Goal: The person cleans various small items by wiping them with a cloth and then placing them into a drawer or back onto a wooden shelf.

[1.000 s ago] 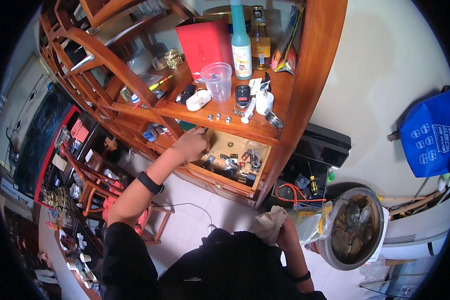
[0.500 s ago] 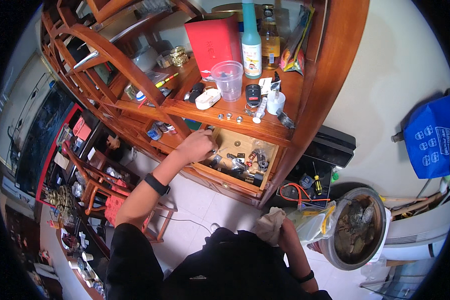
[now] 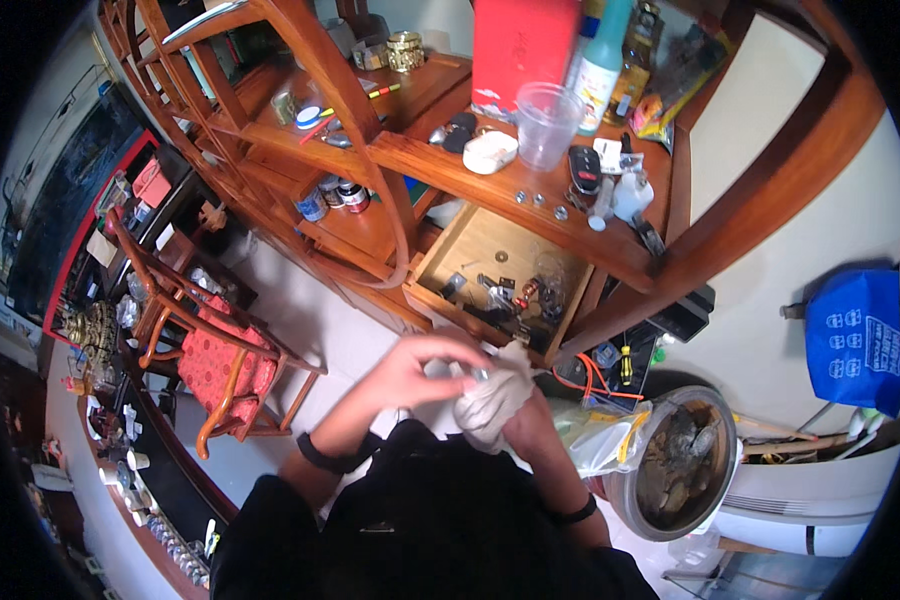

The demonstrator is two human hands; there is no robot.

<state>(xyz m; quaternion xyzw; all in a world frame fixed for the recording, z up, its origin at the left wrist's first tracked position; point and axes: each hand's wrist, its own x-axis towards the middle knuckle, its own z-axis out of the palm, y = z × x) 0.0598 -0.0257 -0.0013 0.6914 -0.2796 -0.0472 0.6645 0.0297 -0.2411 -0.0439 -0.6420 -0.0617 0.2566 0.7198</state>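
Observation:
My left hand (image 3: 415, 375) is closed in a pinch on a small shiny metal piece (image 3: 481, 375), held against a crumpled beige cloth (image 3: 497, 398). The piece is too small and blurred to name its exact kind. My right hand (image 3: 526, 425) grips the cloth from the right, its fingers mostly hidden by it. Just beyond both hands, a wooden drawer (image 3: 450, 240) stands pulled out, with small metal and dark parts and a plastic bag inside. On the shelf above it, small metal nuts (image 3: 539, 200) sit in a row along the front edge.
The shelf also carries a clear plastic cup (image 3: 548, 130), a white case (image 3: 490, 152), a car key (image 3: 584, 168), a red box (image 3: 520, 60) and bottles. A large round pot (image 3: 625, 500) stands at right, a wooden chair (image 3: 232, 350) at left. A blue bag (image 3: 855, 340) hangs by the wall.
My left hand has moved from the drawer's left edge back toward me, meeting the cloth with the small metal piece. My right hand has raised the cloth. The view has shifted.

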